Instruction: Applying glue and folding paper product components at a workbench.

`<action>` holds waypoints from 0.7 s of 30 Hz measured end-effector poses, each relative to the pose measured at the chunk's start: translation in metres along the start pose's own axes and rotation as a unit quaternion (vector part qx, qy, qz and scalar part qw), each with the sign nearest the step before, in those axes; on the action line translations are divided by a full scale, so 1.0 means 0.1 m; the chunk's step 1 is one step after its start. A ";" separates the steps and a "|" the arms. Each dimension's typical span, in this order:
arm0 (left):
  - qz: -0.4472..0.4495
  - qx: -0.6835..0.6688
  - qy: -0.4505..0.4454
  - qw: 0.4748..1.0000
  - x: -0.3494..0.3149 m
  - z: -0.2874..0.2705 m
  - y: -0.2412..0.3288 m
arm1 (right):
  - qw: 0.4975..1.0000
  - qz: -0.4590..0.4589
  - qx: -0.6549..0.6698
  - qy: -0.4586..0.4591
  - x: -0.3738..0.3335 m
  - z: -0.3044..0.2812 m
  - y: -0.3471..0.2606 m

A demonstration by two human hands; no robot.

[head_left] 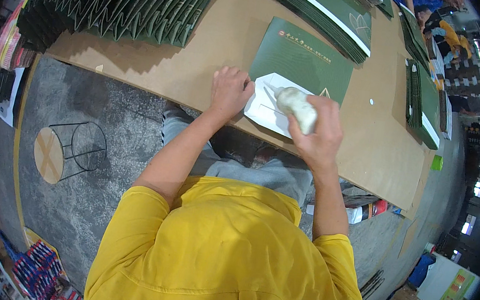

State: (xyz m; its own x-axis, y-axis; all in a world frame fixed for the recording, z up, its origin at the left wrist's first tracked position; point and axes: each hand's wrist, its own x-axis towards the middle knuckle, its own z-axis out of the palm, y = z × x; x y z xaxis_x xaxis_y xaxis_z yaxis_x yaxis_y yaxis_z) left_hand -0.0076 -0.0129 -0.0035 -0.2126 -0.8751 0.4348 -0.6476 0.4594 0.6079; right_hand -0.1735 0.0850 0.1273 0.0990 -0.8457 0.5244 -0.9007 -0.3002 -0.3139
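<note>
A green paper bag (292, 58) lies flat on the table in front of me, its white bottom flap (261, 111) turned toward me. My right hand (323, 133) is wrapped round a whitish squeeze bottle (297, 108) with a thin pointed nozzle. The bottle is tilted over the flap, nozzle toward the left; whether its tip touches the paper I cannot tell. My left hand (231, 93) rests at the flap's left corner with its fingers curled in. What those fingers hold, if anything, is hidden.
Many green folded bags (121, 0) stand fanned out at the table's far left. A flat bag stack (332, 18) lies beyond the bag, and another bag stack (423, 103) sits at the right edge. A round stool (50, 155) stands on the floor at left.
</note>
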 end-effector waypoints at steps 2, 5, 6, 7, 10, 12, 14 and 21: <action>-0.002 0.003 -0.005 1.000 0.00 0.01 0.01 | 0.990 0.101 0.078 0.060 -0.09 -0.16 0.08; 0.006 0.005 -0.006 1.000 0.02 0.05 -0.02 | 0.932 0.278 0.194 0.130 -0.29 -0.43 0.22; 0.014 0.008 0.000 1.000 0.03 0.06 -0.02 | 0.930 0.286 0.182 0.139 -0.36 -0.54 0.27; 0.021 -0.002 -0.007 1.000 0.02 0.06 -0.05 | 0.937 0.292 0.134 0.140 -0.44 -0.64 0.32; 0.013 0.006 -0.016 1.000 0.03 0.01 -0.09 | 0.944 0.297 0.033 0.142 -0.67 -0.88 0.44; 0.005 0.014 -0.009 1.000 0.04 -0.02 -0.08 | 0.945 0.294 -0.011 0.140 -0.79 -0.94 0.47; 0.007 0.017 -0.018 1.000 0.03 0.00 -0.10 | 0.951 0.285 -0.036 0.118 -0.86 -0.91 0.46; 0.006 0.026 -0.026 0.999 0.03 0.01 -0.08 | 0.962 0.240 -0.056 0.114 -0.81 -0.76 0.48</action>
State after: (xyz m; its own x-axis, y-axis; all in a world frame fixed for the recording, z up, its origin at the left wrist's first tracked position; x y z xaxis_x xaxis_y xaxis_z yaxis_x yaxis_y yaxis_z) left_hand -0.0036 -0.0196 -0.0074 -0.2585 -0.8768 0.4055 -0.6819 0.4629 0.5664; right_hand -0.2570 0.1725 0.1303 -0.4243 -0.7524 0.5039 -0.8603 0.1613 -0.4836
